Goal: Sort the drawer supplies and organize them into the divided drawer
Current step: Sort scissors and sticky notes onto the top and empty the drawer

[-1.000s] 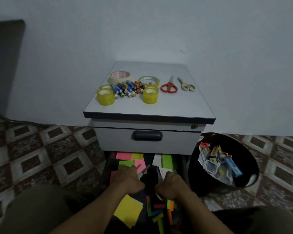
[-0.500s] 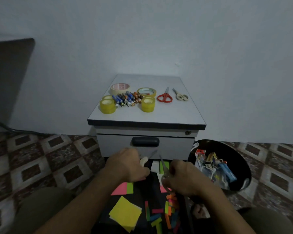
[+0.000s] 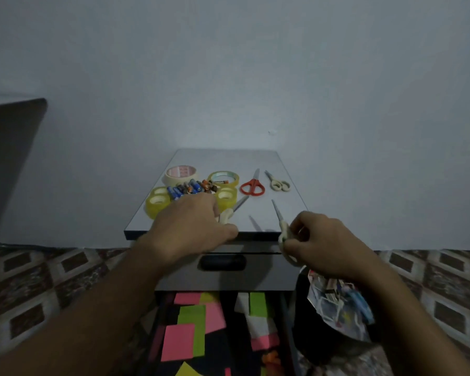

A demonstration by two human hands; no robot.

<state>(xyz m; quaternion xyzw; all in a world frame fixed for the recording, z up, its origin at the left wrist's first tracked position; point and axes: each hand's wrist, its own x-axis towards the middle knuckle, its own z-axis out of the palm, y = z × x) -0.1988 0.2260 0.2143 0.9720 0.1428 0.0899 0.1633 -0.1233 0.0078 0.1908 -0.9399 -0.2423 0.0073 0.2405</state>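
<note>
My left hand (image 3: pixel 193 226) grips a pair of cream-handled scissors (image 3: pixel 229 213) over the front edge of the grey cabinet top (image 3: pixel 255 158), blades pointing back and right. My right hand (image 3: pixel 323 245) pinches a second cream-handled pair of scissors (image 3: pixel 282 229) just off the top's front right corner, blade tip up. On the top lie red scissors (image 3: pixel 252 185), small cream scissors (image 3: pixel 277 182), several tape rolls (image 3: pixel 223 178) and a heap of batteries (image 3: pixel 193 189). Below, the open dark drawer (image 3: pixel 228 335) holds pink, green and yellow sticky notes (image 3: pixel 178 341).
A closed upper drawer with a black handle (image 3: pixel 222 262) sits under the top. A black bin (image 3: pixel 326 321) full of small packets stands at the cabinet's right. A dark panel (image 3: pixel 8 158) leans at the left wall. Patterned floor tiles surround the cabinet.
Both hands have risen from the open lower drawer to the cabinet top, each carrying a pair of cream scissors. The view has tilted upward.
</note>
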